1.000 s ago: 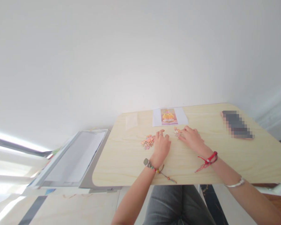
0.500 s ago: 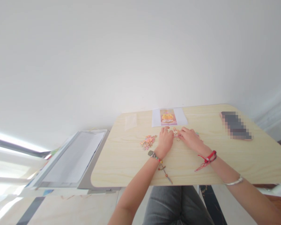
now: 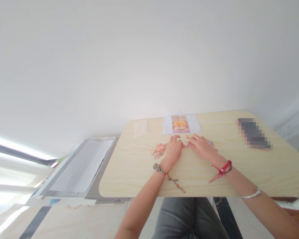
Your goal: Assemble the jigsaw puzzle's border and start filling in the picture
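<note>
My left hand (image 3: 173, 149) and my right hand (image 3: 200, 146) rest on a pale wooden table (image 3: 129, 172), fingertips nearly meeting over a few small pastel puzzle pieces (image 3: 186, 143). The pieces between the fingers are tiny, and whether either hand grips one is unclear. A loose pile of pink and orange puzzle pieces (image 3: 158, 150) lies just left of my left hand. More pieces (image 3: 210, 143) peek out to the right of my right hand. A printed sheet with a yellow character picture (image 3: 180, 124) lies beyond the hands.
A clear plastic bag (image 3: 140, 128) lies at the table's far left. A blurred dark phone-like object (image 3: 254, 133) sits at the far right. Left of the table stands a lower surface with a grey tray of white paper (image 3: 82, 166). A white wall is behind.
My left hand moved from beside the piece pile rightward and forward to meet my right hand's fingertips, then drew back slightly. My right hand stayed almost in place.
</note>
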The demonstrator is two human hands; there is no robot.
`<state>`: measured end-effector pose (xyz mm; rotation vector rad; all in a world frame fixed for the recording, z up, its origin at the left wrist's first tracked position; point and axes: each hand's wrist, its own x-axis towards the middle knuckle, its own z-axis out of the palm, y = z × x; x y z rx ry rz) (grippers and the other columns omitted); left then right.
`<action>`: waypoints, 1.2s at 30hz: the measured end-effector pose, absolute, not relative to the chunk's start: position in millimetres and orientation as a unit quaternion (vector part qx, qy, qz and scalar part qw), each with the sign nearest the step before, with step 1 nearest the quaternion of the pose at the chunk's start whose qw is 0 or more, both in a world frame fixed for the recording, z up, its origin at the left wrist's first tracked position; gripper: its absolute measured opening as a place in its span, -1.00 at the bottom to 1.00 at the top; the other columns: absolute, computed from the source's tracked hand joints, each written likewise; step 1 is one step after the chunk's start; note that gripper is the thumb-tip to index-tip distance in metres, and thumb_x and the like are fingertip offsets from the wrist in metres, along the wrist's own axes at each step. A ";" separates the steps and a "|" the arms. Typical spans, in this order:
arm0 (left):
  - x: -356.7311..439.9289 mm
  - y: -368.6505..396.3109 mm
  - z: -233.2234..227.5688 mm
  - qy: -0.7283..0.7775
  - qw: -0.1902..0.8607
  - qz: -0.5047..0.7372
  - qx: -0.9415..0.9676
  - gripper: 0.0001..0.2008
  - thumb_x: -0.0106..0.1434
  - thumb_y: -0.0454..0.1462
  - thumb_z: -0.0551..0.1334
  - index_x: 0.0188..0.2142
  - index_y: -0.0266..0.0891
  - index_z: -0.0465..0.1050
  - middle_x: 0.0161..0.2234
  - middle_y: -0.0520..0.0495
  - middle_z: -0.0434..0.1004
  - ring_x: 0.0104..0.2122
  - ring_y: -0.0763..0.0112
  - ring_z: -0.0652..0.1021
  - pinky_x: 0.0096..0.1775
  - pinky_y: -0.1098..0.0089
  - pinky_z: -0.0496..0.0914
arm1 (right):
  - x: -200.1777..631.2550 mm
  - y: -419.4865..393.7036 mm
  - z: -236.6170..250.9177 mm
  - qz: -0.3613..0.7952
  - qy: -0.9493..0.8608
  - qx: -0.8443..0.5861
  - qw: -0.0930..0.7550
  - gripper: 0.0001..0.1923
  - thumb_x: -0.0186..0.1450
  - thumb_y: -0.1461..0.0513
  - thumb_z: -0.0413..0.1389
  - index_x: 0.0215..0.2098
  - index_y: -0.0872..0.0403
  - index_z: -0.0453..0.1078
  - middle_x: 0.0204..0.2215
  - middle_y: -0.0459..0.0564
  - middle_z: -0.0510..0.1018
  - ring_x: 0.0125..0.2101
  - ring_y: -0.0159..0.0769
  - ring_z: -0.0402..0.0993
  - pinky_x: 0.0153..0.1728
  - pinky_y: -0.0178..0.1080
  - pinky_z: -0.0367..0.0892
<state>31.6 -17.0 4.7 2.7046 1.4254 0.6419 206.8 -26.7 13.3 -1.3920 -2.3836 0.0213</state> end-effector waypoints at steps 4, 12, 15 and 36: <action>6.1 -27.5 15.6 0.498 0.005 0.239 0.834 -0.97 0.20 -0.37 0.20 -0.37 -0.27 0.35 -0.08 -0.20 0.28 -0.02 0.18 0.33 -0.06 0.16 0.35 | 193.1 -31.7 21.7 0.021 -0.859 -0.457 0.230 -0.85 0.29 0.29 0.00 -0.30 0.10 0.41 -0.27 0.05 0.42 -0.28 -0.26 0.37 -0.24 -0.21 0.21; -28.1 -38.1 22.4 0.525 -0.001 0.244 0.816 -0.93 0.20 -0.42 0.18 -0.37 -0.25 0.35 -0.12 -0.17 0.31 -0.04 0.21 0.35 -0.05 0.11 0.35 | 154.7 -28.3 24.2 0.022 -0.881 -0.405 0.243 -0.79 0.30 0.29 -0.02 -0.40 0.09 0.42 -0.39 0.00 0.41 -0.35 -0.29 0.33 -0.25 -0.20 0.16; -40.9 -42.0 20.5 0.532 -0.012 0.245 0.810 -0.92 0.16 -0.44 0.20 -0.36 -0.26 0.36 -0.11 -0.18 0.30 -0.02 0.20 0.35 -0.02 0.12 0.34 | 140.9 -27.1 25.9 0.023 -0.887 -0.390 0.247 -0.79 0.31 0.29 -0.02 -0.40 0.10 0.43 -0.40 0.01 0.41 -0.35 -0.30 0.32 -0.28 -0.22 0.15; -87.4 -44.0 -11.2 0.616 -0.021 0.251 0.747 -0.92 0.15 -0.42 0.22 -0.38 -0.23 0.41 -0.11 -0.17 0.30 -0.08 0.18 0.37 -0.07 0.10 0.36 | 151.5 -22.6 20.5 0.040 -0.874 -0.422 0.236 -0.80 0.30 0.31 -0.03 -0.40 0.09 0.42 -0.35 0.01 0.42 -0.33 -0.30 0.35 -0.25 -0.21 0.17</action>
